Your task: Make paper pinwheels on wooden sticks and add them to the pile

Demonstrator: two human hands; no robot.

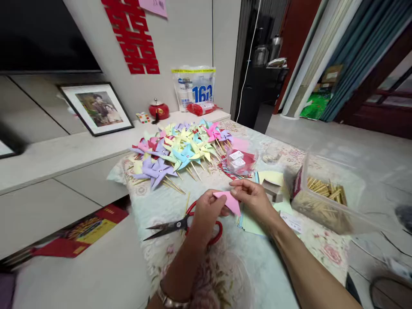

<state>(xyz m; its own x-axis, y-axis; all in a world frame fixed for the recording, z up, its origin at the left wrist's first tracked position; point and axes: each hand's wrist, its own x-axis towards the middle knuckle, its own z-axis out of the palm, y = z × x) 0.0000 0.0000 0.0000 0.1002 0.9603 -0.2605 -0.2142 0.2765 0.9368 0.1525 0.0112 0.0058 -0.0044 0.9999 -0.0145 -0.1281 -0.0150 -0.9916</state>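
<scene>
pink paper square [229,201] pinched between fingers of left hand [206,213] and right hand [254,198], held just above tabletop [167,206], red-handled scissors [180,225] lying underneath, pile of paper pinwheels [180,150] stacked behind

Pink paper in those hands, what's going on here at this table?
A person holds a folded pink paper between the left hand and the right hand, above a table with a flowered cloth. Red-handled scissors lie open under the left hand. Further back sits a heap of finished paper pinwheels on sticks. To the right, a clear box holds wooden sticks, with coloured paper sheets beside it.
</scene>
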